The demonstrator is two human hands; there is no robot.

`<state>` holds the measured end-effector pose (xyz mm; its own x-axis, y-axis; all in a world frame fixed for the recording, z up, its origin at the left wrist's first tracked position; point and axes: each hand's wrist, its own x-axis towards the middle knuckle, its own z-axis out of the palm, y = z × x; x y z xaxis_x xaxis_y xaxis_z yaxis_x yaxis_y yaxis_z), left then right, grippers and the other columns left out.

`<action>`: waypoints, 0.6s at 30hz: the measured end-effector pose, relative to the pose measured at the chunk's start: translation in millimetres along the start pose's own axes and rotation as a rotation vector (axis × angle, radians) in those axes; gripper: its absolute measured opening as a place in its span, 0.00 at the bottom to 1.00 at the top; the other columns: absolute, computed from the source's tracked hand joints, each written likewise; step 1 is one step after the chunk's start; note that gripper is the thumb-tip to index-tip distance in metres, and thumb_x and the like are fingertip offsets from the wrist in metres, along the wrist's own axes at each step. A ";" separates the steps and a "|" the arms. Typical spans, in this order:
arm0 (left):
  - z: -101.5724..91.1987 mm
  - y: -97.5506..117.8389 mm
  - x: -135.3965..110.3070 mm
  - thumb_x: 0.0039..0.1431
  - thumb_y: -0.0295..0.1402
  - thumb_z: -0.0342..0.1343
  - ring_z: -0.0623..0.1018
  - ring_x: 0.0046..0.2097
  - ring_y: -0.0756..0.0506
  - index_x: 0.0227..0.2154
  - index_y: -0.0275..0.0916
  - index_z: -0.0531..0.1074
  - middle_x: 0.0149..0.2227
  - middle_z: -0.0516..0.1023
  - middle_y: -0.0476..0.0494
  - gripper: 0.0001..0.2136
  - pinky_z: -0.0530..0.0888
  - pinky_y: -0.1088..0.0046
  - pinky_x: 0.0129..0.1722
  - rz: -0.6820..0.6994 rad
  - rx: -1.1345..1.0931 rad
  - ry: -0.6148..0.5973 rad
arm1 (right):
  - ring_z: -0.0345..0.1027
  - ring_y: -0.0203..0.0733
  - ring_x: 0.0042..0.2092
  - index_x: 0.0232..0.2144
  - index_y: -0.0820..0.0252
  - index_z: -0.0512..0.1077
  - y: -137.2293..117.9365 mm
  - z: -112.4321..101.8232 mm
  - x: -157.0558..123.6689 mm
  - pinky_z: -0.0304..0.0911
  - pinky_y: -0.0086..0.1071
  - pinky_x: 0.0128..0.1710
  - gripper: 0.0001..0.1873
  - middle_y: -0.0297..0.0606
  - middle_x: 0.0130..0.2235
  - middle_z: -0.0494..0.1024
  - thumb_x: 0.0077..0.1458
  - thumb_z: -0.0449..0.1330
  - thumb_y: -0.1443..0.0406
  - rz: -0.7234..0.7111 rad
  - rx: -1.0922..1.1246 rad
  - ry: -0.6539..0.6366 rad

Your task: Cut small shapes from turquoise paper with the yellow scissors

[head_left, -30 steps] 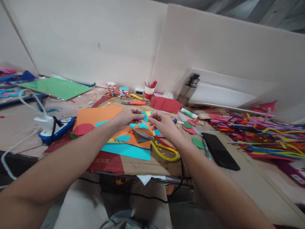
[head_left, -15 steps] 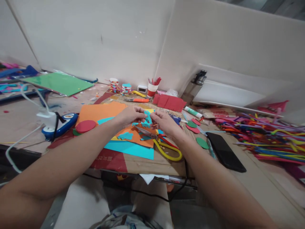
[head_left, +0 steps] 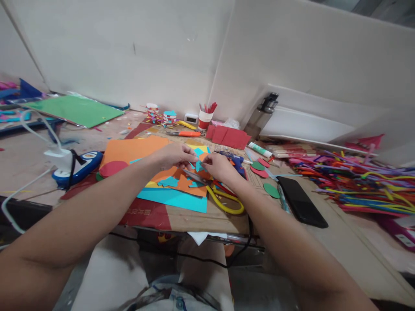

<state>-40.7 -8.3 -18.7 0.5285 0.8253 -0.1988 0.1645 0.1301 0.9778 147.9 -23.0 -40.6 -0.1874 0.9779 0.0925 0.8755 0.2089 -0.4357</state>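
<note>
Teal paper cutout (head_left: pixel 198 163) pinched from both sides: left hand (head_left: pixel 175 155) fingertips at its left edge, right hand (head_left: pixel 218 166) fingertips at its right, equally near; long axis unclear.

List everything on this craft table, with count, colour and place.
paper cutout: one, teal, pinched between both hands
scissors: one, yellow handles, beneath the right hand
orange sheet: one, orange, under the left hand
teal sheet: one, teal, near table edge
paper circle: one, red, orange sheet's left corner
green sheet: one, green, far left
phone: one, black, right of scissors
pipe cleaners: many, mixed colours, far right
cup: one, red and white, back wall
left hand: one, pinching the cutout
right hand: one, pinching the cutout
</note>
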 end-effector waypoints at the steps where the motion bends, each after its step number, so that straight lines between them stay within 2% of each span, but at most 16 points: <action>1: -0.7 -0.5 0.1 0.43 0.32 0.65 0.69 0.18 0.54 0.20 0.34 0.72 0.16 0.71 0.49 0.08 0.61 0.81 0.18 0.010 0.023 0.001 | 0.69 0.38 0.33 0.28 0.61 0.74 -2.4 0.5 -0.2 0.56 0.28 0.30 0.04 0.40 0.32 0.79 0.50 0.59 0.68 0.004 -0.031 -0.009; 4: -3.6 -1.9 -0.9 0.43 0.32 0.65 0.69 0.19 0.55 0.21 0.34 0.74 0.17 0.73 0.48 0.08 0.61 0.81 0.19 0.014 0.096 -0.061 | 0.70 0.40 0.35 0.30 0.60 0.75 -6.7 1.9 0.9 0.57 0.28 0.30 0.04 0.41 0.34 0.80 0.48 0.61 0.68 0.017 -0.117 -0.044; 7: -6.3 -1.1 -4.5 0.44 0.35 0.65 0.74 0.22 0.52 0.23 0.35 0.75 0.24 0.79 0.43 0.08 0.63 0.80 0.19 -0.028 0.191 -0.215 | 0.71 0.42 0.36 0.31 0.61 0.76 -8.5 2.0 5.2 0.58 0.29 0.31 0.06 0.43 0.35 0.80 0.48 0.61 0.67 0.032 -0.189 -0.092; 10: -7.6 0.3 -8.4 0.45 0.37 0.64 0.76 0.23 0.50 0.25 0.37 0.76 0.25 0.80 0.42 0.09 0.65 0.78 0.20 -0.084 0.342 -0.328 | 0.72 0.42 0.35 0.30 0.62 0.77 -12.3 -0.9 11.6 0.59 0.29 0.30 0.06 0.45 0.33 0.81 0.49 0.62 0.65 0.044 -0.243 -0.165; 14: -7.2 3.6 -12.1 0.46 0.40 0.63 0.75 0.22 0.50 0.26 0.38 0.76 0.25 0.80 0.42 0.10 0.63 0.78 0.20 -0.114 0.516 -0.341 | 0.71 0.41 0.30 0.25 0.65 0.77 -20.2 -8.4 17.3 0.57 0.29 0.27 0.07 0.45 0.28 0.80 0.48 0.63 0.65 0.071 -0.284 -0.266; 18: -8.3 8.1 -13.1 0.47 0.45 0.62 0.70 0.19 0.52 0.27 0.39 0.77 0.21 0.77 0.46 0.13 0.60 0.77 0.18 -0.108 0.540 -0.279 | 0.70 0.40 0.29 0.23 0.65 0.77 -21.9 -10.2 16.2 0.56 0.29 0.27 0.08 0.44 0.27 0.79 0.48 0.62 0.65 0.087 -0.261 -0.282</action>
<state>-53.2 -13.4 -7.6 0.6712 0.6386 -0.3765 0.5892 -0.1514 0.7937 130.2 -11.7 -20.4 -0.1903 0.9611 -0.2000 0.9705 0.1535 -0.1857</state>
